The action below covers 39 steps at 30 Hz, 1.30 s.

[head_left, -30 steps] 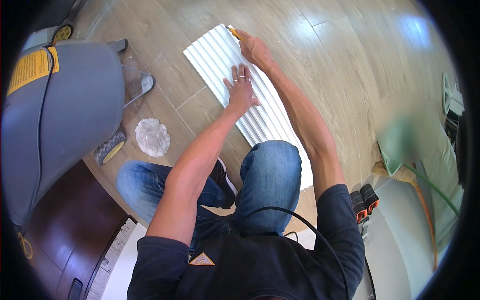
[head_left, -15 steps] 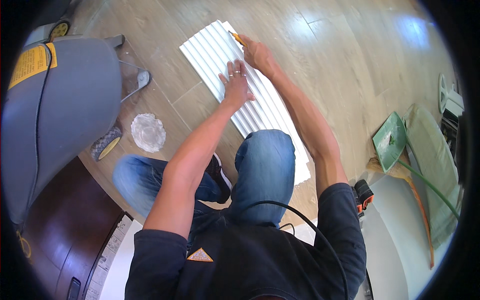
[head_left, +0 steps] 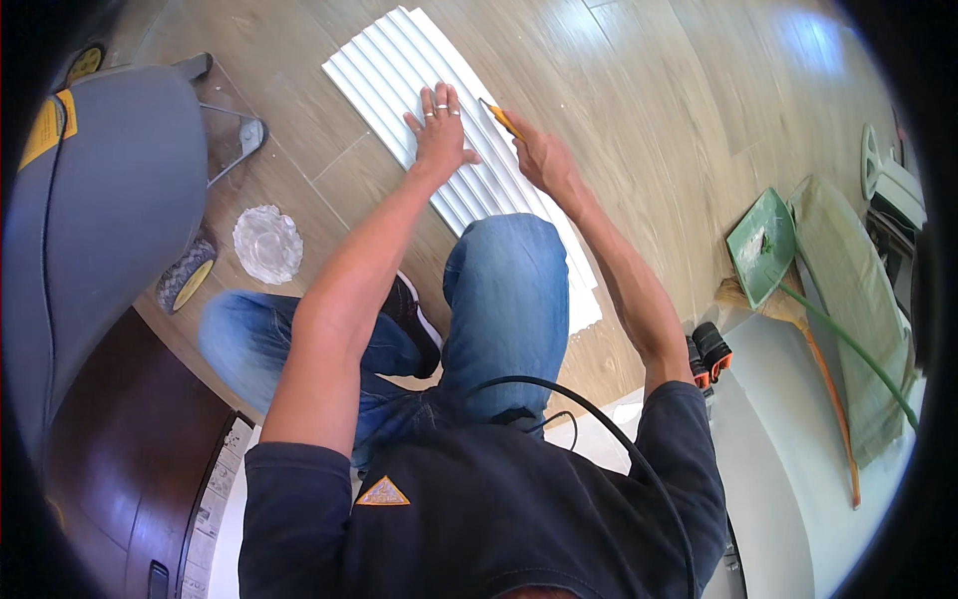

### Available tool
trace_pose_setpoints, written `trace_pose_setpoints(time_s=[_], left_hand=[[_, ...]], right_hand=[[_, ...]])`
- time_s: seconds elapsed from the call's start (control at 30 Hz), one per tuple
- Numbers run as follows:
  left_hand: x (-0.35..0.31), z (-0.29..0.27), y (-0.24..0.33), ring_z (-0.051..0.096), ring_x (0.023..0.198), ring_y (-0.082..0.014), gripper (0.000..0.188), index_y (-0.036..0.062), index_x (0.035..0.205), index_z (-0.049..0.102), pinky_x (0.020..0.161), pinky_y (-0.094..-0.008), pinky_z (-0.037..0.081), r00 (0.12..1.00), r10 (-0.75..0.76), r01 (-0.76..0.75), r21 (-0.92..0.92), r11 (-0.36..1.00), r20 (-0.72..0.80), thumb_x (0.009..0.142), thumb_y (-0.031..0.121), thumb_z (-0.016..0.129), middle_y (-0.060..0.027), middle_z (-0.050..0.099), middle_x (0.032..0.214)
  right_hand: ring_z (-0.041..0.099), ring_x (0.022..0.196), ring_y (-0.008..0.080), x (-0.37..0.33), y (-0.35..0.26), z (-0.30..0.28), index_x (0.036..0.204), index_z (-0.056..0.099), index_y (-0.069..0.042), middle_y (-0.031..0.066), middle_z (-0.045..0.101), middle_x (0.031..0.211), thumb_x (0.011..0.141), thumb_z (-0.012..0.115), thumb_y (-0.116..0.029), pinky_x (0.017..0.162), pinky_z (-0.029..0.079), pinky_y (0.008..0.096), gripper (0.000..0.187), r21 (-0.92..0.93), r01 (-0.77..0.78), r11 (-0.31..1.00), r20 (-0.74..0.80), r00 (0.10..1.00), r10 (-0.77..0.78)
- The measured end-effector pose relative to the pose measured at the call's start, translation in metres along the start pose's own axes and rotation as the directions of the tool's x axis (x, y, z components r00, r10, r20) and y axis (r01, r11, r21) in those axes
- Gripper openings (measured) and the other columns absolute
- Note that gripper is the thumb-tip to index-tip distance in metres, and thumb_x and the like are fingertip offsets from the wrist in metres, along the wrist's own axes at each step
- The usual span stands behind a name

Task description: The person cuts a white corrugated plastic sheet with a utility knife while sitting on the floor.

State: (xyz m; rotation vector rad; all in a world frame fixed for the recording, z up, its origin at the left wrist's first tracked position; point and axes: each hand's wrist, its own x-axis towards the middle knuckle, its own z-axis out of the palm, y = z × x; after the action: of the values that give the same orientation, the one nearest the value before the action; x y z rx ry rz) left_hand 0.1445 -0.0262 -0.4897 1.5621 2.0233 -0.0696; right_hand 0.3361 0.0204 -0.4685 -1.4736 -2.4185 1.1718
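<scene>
A long white ribbed panel (head_left: 384, 75) lies on the floor in front of me, with its near part passing beside my bent knee. My left hand (head_left: 439, 138) presses on the ribs with its fingers spread and rings on some of them. A yellow utility knife (head_left: 504, 122) is in my right hand (head_left: 549, 162), whose fingers wrap round the handle. The knife's tip meets the panel near its right long edge, a short way right of my left hand. Whether the blade has gone through the panel I cannot tell.
Left of me stands a large grey wheeled bin (head_left: 120, 190), near a whitish crumpled round piece (head_left: 267, 245) on the wood-look floor (head_left: 679, 110). To the right are a green dustpan (head_left: 763, 245), a broom (head_left: 813, 349) and black-and-orange objects (head_left: 711, 351). A black cable (head_left: 609, 434) crosses my torso.
My right hand has drawn the knife toward me along the panel's right side. My left hand stays at about the same place on the panel. The whole view has shifted slightly.
</scene>
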Motion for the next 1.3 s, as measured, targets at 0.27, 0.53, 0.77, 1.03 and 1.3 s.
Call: trace_pose_setpoints(time_s=[0.27,0.53,0.77,1.03,1.3], left_hand=[[0.001,0.004,-0.001,0.006,0.152,-0.0416,0.131,-0.0032,0.156,0.009,0.11,-0.0762,0.021,1.0,0.026,-0.026,0.017,1.0,-0.01,0.064,0.042,0.091,-0.015,0.01,0.163],[0.005,0.013,-0.008,0.007,0.151,-0.0433,0.132,-0.0011,0.157,0.009,0.109,-0.0765,0.023,0.998,0.05,-0.049,0.024,0.999,-0.04,0.064,0.044,0.091,-0.0146,0.007,0.164],[0.007,0.021,-0.013,0.008,0.15,-0.0434,0.132,-0.0015,0.157,0.01,0.105,-0.0765,0.027,0.994,0.083,-0.079,0.065,0.995,-0.066,0.064,0.045,0.09,-0.0169,0.008,0.164],[0.008,0.02,-0.015,0.008,0.15,-0.0446,0.13,-0.0018,0.156,0.009,0.107,-0.078,0.023,0.994,0.091,-0.089,0.037,0.995,-0.065,0.065,0.043,0.09,-0.0181,0.009,0.163],[0.009,0.023,-0.014,0.007,0.15,-0.0444,0.131,-0.0013,0.157,0.008,0.106,-0.0784,0.024,0.991,0.116,-0.114,0.024,0.993,-0.073,0.065,0.043,0.091,-0.0177,0.009,0.163]], right_hand=[[0.063,0.068,0.0462,-0.091,0.03,-0.007,0.146,0.046,-0.024,0.027,0.063,0.074,0.094,0.053,-0.013,0.063,0.047,0.0551,0.054,-0.045,-0.082,0.996,0.042,0.996,0.083],[0.065,0.073,0.0459,-0.175,0.057,-0.011,0.15,0.04,-0.027,0.0272,0.065,0.079,0.096,0.055,-0.015,0.066,0.049,0.054,0.058,-0.073,-0.209,0.975,0.112,0.97,0.216],[0.065,0.069,0.0433,-0.247,0.084,-0.02,0.148,0.042,-0.031,0.0213,0.067,0.075,0.095,0.058,-0.015,0.062,0.05,0.0521,0.058,-0.106,-0.279,0.954,0.158,0.943,0.293],[0.067,0.072,0.0422,-0.324,0.112,-0.024,0.151,0.038,-0.028,0.0225,0.069,0.083,0.094,0.06,-0.012,0.062,0.051,0.0502,0.063,-0.138,-0.327,0.935,0.195,0.916,0.35],[0.067,0.079,0.0437,-0.359,0.126,-0.024,0.152,0.036,-0.029,0.0236,0.069,0.091,0.096,0.057,-0.014,0.069,0.052,0.0508,0.061,-0.138,-0.387,0.912,0.205,0.889,0.409]])
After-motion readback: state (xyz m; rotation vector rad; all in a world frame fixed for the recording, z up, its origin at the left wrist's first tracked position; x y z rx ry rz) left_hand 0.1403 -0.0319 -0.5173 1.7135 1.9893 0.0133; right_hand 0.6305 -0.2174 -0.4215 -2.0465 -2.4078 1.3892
